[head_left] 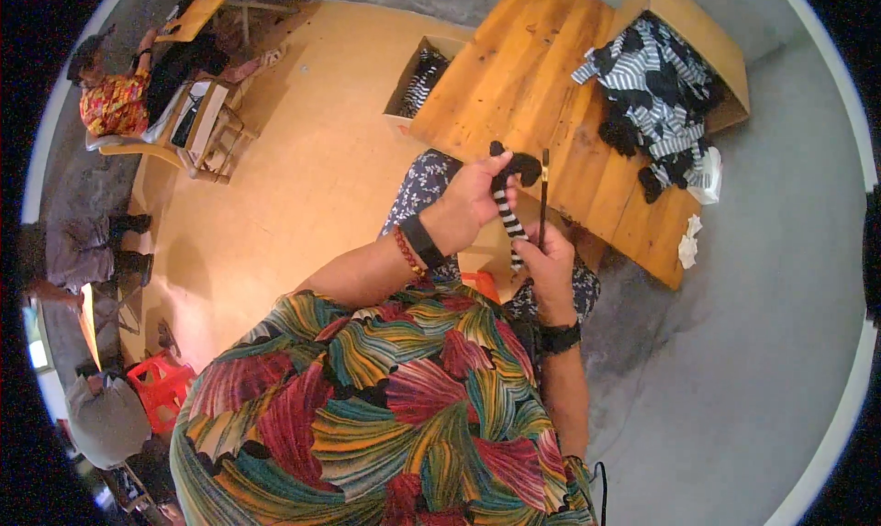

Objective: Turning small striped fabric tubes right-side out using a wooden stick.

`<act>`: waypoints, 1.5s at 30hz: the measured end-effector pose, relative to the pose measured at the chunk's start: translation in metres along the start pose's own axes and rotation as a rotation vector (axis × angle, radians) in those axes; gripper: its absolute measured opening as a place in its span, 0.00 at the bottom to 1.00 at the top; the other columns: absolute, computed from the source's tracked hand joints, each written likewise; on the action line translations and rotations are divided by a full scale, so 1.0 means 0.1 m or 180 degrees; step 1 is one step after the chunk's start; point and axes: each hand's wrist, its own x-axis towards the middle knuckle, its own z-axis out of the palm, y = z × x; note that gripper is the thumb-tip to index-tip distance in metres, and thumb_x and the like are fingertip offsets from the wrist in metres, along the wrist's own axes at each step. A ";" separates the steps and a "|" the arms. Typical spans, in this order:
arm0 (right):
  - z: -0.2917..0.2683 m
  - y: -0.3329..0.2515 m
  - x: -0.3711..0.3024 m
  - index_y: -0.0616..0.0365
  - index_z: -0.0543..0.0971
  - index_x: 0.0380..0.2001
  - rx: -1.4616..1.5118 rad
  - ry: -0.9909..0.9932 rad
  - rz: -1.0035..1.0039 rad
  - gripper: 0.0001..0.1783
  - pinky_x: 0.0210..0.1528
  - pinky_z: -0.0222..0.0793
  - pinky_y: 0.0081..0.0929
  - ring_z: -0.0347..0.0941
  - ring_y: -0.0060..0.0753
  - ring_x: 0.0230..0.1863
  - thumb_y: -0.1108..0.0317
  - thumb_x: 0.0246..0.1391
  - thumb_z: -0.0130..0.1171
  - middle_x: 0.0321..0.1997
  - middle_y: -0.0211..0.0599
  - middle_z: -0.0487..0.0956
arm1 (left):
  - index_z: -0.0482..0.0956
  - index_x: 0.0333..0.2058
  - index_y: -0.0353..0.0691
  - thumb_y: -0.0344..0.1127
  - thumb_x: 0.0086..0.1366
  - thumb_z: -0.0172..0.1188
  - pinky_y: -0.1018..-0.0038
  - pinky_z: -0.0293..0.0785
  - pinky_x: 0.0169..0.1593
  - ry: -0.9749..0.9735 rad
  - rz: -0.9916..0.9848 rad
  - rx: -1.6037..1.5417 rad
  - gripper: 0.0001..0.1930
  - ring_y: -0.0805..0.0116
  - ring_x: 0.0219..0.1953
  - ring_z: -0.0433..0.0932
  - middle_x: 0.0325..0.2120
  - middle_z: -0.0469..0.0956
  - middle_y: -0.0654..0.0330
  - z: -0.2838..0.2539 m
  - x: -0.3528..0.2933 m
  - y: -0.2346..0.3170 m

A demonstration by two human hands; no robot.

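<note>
Between my hands is a narrow knitted piece [507,216], black-and-white striped with a plain black, bulging far end; it looks like a small sock or a soft toy's limb, but I cannot tell which. My left hand [475,195] grips it near the black end, thumb on top. Lower down, the fingers of my right hand [549,267] pinch its striped end. A thin dark stick [543,195] with a gold-coloured band near its upper end also rises from my right hand, standing nearly upright beside the knitted piece. Its lower end is hidden by the fingers.
Ahead stands a wooden table [514,67]. A tipped cardboard box [730,67] spills striped knitted pieces [656,95] over it. Tissues [688,241] lie by the right edge. Another box [400,99] is left of the table. People sit at far left, near a red stool [158,393].
</note>
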 end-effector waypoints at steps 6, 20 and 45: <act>-0.24 0.14 0.06 0.61 0.71 0.26 -0.0787 -0.0396 -0.0016 0.05 0.25 0.59 0.13 0.60 0.11 0.22 0.71 0.46 0.54 0.21 0.19 0.67 | 0.68 0.28 0.41 0.39 0.57 0.53 0.79 0.64 0.18 0.1045 0.0473 0.0496 0.08 0.74 0.17 0.67 0.15 0.68 0.64 -0.14 0.00 0.19; -1.86 0.48 0.70 0.59 0.72 0.24 -0.0793 0.1870 0.0401 0.04 0.21 0.57 0.14 0.60 0.14 0.18 0.71 0.46 0.53 0.18 0.21 0.68 | 0.66 0.41 0.35 0.44 0.58 0.49 0.68 0.70 0.37 0.0498 0.2245 0.1933 0.18 0.62 0.32 0.72 0.32 0.72 0.55 -0.41 0.94 2.54; -2.46 0.16 2.22 0.59 0.71 0.20 -0.0462 0.2610 -0.0440 0.11 0.17 0.57 0.19 0.63 0.18 0.19 0.64 0.41 0.60 0.17 0.25 0.68 | 0.72 0.35 0.37 0.28 0.54 0.53 0.79 0.69 0.33 0.0712 0.1102 0.2660 0.08 0.72 0.27 0.74 0.25 0.74 0.61 0.11 0.69 0.12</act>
